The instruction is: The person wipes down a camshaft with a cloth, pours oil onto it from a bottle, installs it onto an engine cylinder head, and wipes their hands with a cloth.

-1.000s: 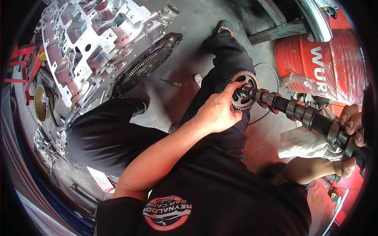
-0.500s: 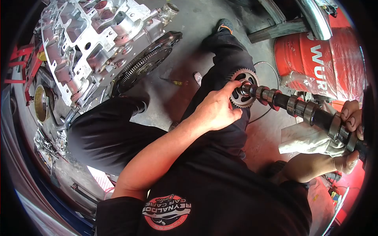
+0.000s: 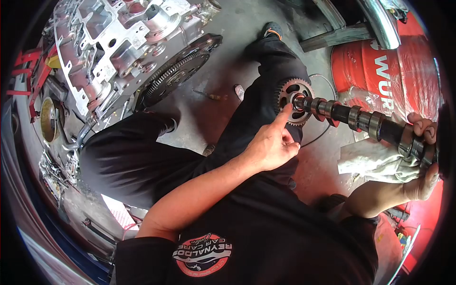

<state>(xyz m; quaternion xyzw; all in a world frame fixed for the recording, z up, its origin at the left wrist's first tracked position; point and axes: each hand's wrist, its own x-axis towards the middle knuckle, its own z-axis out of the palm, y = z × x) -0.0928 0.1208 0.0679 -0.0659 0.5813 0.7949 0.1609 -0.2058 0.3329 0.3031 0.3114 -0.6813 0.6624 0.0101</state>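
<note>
A camshaft [image 3: 363, 119] with several dark and shiny lobes slants across the right side of the view, its toothed gear [image 3: 285, 92] at the upper-left end near a trousered leg. My right hand [image 3: 425, 135] grips the shaft's other end, with fingers above and the thumb below. A whitish cloth [image 3: 375, 161] hangs under that end. My left hand [image 3: 273, 145] has its index finger stretched out to the gear's hub, where the fingertip appears to touch. Its other fingers are partly curled, and it holds nothing.
A bare metal engine block [image 3: 118, 52] stands at the upper left, with a large toothed disc [image 3: 178, 73] on its side. A red drum [image 3: 384, 76] wrapped in plastic is at the right, beside a metal frame [image 3: 337, 38]. Small parts [image 3: 57, 171] lie at far left.
My left index fingertip has shifted slightly down across the gear's hub, and the hand has moved lower. The camshaft's held end has risen a little in the view with my right hand.
</note>
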